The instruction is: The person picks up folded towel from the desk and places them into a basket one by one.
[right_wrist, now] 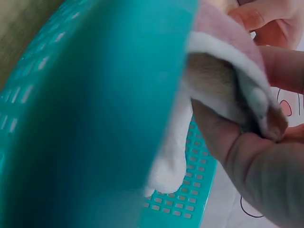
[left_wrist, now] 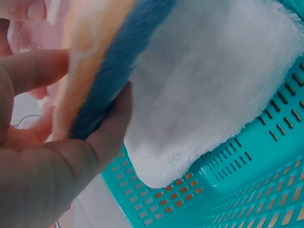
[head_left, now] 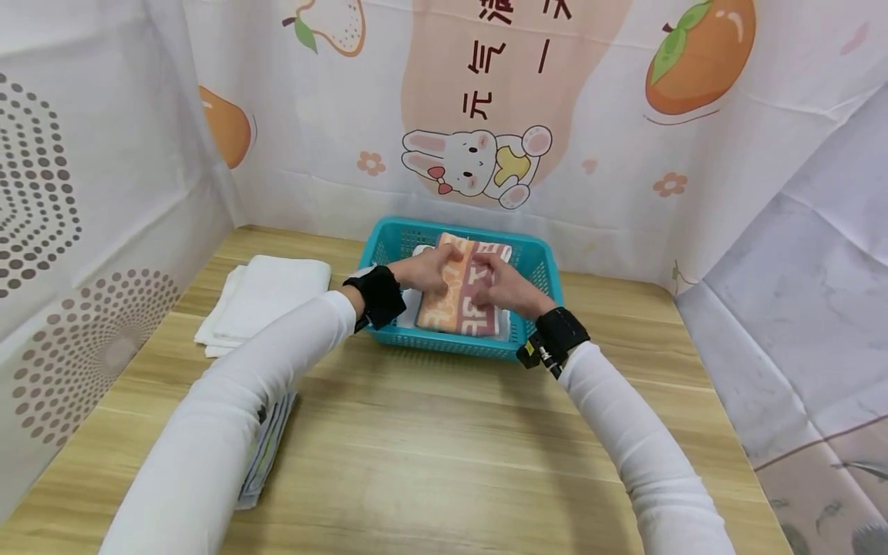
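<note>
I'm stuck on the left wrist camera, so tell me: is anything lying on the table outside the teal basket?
Observer: Yes. In the head view, folded white cloths lie to the left of the teal basket.
Operator: Is there anything nearer the person?
Observer: A stack of folded greyish cloth, partly hidden by the left sleeve.
Operator: My view barely catches the other hand. What is it doing?
Observer: The right hand pinches the reddish-brown side of the patterned cloth; the right wrist view shows the fabric between its thumb and fingers.
</note>
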The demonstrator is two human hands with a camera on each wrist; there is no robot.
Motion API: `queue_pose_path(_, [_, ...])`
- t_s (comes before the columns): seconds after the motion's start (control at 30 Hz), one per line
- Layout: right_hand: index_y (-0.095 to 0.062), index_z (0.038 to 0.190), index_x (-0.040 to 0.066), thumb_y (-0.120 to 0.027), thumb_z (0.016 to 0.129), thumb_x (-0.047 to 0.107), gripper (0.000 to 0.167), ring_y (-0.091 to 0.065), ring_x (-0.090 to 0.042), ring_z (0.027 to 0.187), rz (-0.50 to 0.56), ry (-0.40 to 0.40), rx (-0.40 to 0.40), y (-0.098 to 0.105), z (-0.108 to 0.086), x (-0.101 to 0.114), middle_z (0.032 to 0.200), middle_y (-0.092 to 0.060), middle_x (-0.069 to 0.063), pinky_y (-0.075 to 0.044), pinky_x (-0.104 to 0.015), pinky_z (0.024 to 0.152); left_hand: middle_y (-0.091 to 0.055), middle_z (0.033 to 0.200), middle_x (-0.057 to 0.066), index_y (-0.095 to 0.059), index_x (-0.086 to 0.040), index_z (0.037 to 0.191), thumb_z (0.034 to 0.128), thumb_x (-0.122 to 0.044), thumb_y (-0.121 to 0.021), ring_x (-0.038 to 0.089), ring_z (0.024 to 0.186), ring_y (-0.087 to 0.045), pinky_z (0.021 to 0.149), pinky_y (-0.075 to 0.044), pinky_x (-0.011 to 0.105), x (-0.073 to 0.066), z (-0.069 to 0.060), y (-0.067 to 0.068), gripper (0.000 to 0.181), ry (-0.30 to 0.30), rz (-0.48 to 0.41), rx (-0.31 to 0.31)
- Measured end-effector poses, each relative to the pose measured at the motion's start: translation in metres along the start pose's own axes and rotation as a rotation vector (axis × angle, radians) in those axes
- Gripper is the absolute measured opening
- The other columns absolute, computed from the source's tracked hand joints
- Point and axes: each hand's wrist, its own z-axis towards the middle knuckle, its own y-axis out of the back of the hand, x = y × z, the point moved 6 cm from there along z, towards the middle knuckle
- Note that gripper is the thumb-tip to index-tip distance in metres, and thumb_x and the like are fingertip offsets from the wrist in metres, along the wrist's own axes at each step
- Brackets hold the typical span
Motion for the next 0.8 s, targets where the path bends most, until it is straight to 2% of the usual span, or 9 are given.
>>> queue_pose_path(0.13, [-0.019,0.158,0.010,-0.063,0.091,-0.002,0.081,-0.042,-0.035,0.119,-0.030,0.000,0.010,-0.005,0.001,-0.005,0.146,-0.032,-0.020,-0.043,-0.044,0.100,-0.022,0.155,0.018,-0.026,-0.009,0.152,0.0939,0.006,-0.056,0.029,0.125,-0.028,0.079,-0.038,0.037,0.004,-0.004,-0.003,0.067,0.105,0.023,0.033])
queue_pose_path(0.2, [-0.018,0.158,0.010,-0.063,0.090,-0.003,0.083,-0.043,-0.034,0.117,-0.050,0.006,0.011,-0.007,0.002,-0.009,0.146,-0.033,-0.019,-0.044,-0.041,0.097,-0.020,0.153,0.021,-0.023,-0.010,0.153,0.0961,0.003,-0.055,0.029,0.123,-0.030,0.078,-0.042,0.037,0.007,-0.007,-0.005,0.067,0.158,0.025,0.059])
queue_pose_path(0.33, [-0.017,0.159,0.007,-0.064,0.090,-0.003,0.084,-0.046,-0.032,0.113,-0.104,0.006,0.023,-0.008,0.003,-0.015,0.146,-0.035,-0.020,-0.045,-0.037,0.092,-0.025,0.148,0.021,-0.021,-0.009,0.154,0.0961,0.002,-0.053,0.029,0.117,-0.036,0.077,-0.044,0.034,0.010,-0.007,-0.007,0.068,0.205,0.065,0.108])
queue_pose_path(0.47, [-0.019,0.158,0.005,-0.065,0.089,-0.001,0.084,-0.048,-0.030,0.110,-0.134,0.003,0.020,-0.007,0.002,-0.016,0.145,-0.038,-0.019,-0.045,-0.034,0.089,-0.029,0.140,0.019,-0.018,-0.010,0.156,0.0955,0.004,-0.053,0.024,0.096,-0.038,0.067,-0.034,0.031,0.012,-0.005,-0.008,0.071,0.201,0.111,0.141])
queue_pose_path(0.57, [-0.019,0.158,0.005,-0.065,0.089,0.000,0.083,-0.049,-0.030,0.108,-0.132,0.004,0.018,-0.006,0.002,-0.017,0.143,-0.040,-0.019,-0.045,-0.034,0.087,-0.031,0.138,0.019,-0.014,-0.012,0.158,0.0941,0.007,-0.052,0.022,0.076,-0.030,0.064,-0.029,0.032,0.013,-0.004,-0.009,0.077,0.215,0.114,0.161])
queue_pose_path(0.67, [-0.021,0.158,0.004,-0.065,0.089,-0.001,0.082,-0.050,-0.029,0.106,-0.164,0.011,0.025,-0.007,0.002,-0.017,0.139,-0.043,-0.019,-0.044,-0.033,0.088,-0.028,0.148,0.020,-0.010,-0.015,0.160,0.0926,0.009,-0.051,0.022,0.084,-0.034,0.066,-0.028,0.035,0.012,-0.004,-0.011,0.083,0.237,0.138,0.177])
queue_pose_path(0.73, [-0.023,0.157,0.003,-0.065,0.089,0.001,0.080,-0.052,-0.028,0.102,-0.235,0.006,0.046,-0.010,0.001,-0.016,0.132,-0.049,-0.019,-0.045,-0.033,0.086,-0.020,0.157,0.020,-0.009,-0.016,0.161,0.0917,0.010,-0.053,0.026,0.104,-0.038,0.070,-0.030,0.036,0.012,-0.006,-0.012,0.085,0.255,0.170,0.181])
queue_pose_path(0.8, [-0.025,0.156,0.002,-0.065,0.091,0.002,0.076,-0.053,-0.026,0.101,-0.329,-0.007,0.068,-0.014,-0.001,-0.015,0.128,-0.054,-0.019,-0.045,-0.033,0.087,-0.010,0.162,0.020,-0.012,-0.016,0.160,0.0924,0.008,-0.055,0.028,0.126,-0.030,0.074,-0.032,0.036,0.011,-0.006,-0.012,0.084,0.256,0.261,0.175])
